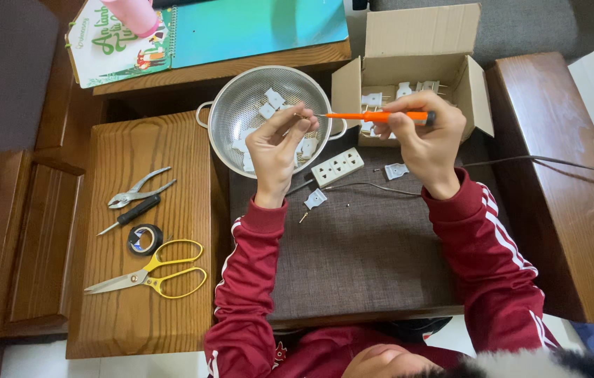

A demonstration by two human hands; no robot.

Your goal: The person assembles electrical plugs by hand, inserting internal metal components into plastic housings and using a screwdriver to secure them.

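Note:
My right hand (424,133) grips an orange-handled screwdriver (381,116), held level with its tip pointing left. The tip meets a small part pinched in the fingers of my left hand (279,147); the part is mostly hidden by the fingers. Both hands hover above the edge of a metal colander (223,112) that holds several white plug pieces (274,98). Below the hands, on a grey mat (360,252), lie a white power strip socket (337,166) and two loose white plug halves (315,199) (396,170).
An open cardboard box (409,63) with more white plugs stands at the back right. On the wooden board to the left lie pliers (137,189), a black screwdriver (129,214), black tape (145,239) and yellow scissors (150,274). A dark cable (556,166) runs off right.

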